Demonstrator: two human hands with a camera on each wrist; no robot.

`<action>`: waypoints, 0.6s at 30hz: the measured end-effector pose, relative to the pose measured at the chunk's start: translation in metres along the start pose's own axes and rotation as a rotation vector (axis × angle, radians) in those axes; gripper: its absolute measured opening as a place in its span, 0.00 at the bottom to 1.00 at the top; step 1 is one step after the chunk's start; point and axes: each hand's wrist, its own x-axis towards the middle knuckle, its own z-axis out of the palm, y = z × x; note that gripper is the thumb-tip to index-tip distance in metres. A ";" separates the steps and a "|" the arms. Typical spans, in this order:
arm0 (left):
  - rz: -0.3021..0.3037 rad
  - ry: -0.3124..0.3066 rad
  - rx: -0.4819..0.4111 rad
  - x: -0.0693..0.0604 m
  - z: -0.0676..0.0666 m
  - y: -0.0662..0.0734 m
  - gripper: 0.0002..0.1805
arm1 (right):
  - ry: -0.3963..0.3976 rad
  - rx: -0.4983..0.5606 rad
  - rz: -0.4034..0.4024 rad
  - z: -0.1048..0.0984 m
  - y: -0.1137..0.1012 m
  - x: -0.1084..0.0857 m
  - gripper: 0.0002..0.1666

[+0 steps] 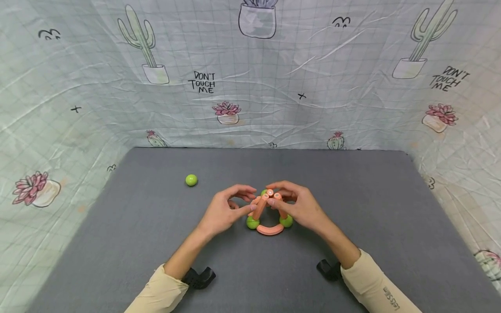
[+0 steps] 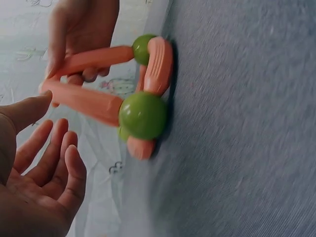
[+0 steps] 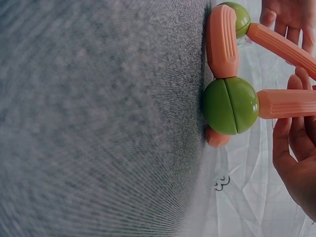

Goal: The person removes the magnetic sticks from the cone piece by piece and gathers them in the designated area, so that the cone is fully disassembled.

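A small frame of orange ribbed rods and green balls stands in front of me. Its base has a curved orange rod (image 1: 270, 230) between a left green ball (image 1: 252, 222) and a right green ball (image 1: 286, 221). Straight rods lean inward from the balls, their top ends close together. My right hand (image 1: 299, 206) holds the right straight rod (image 3: 284, 103) near its top, fingers behind it. At the upper end of the left straight rod (image 2: 84, 101) is the thumb of my left hand (image 1: 225, 213); its other fingers are loosely spread. The back of the frame is partly hidden.
A loose green ball (image 1: 191, 180) lies on the grey table (image 1: 156, 226), to the left and behind the frame. Cactus-printed cloth (image 1: 254, 87) hangs behind the table and along both sides. Black wrist mounts (image 1: 199, 278) sit at both forearms.
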 end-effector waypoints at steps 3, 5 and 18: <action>-0.008 -0.011 -0.011 -0.001 0.008 -0.001 0.19 | -0.008 0.016 0.002 -0.001 0.001 0.000 0.23; -0.015 -0.013 -0.018 -0.001 0.011 -0.001 0.19 | -0.012 0.023 -0.001 -0.001 0.001 0.000 0.23; -0.007 0.039 -0.019 -0.001 0.022 -0.002 0.18 | -0.004 0.016 0.002 -0.001 0.001 -0.001 0.23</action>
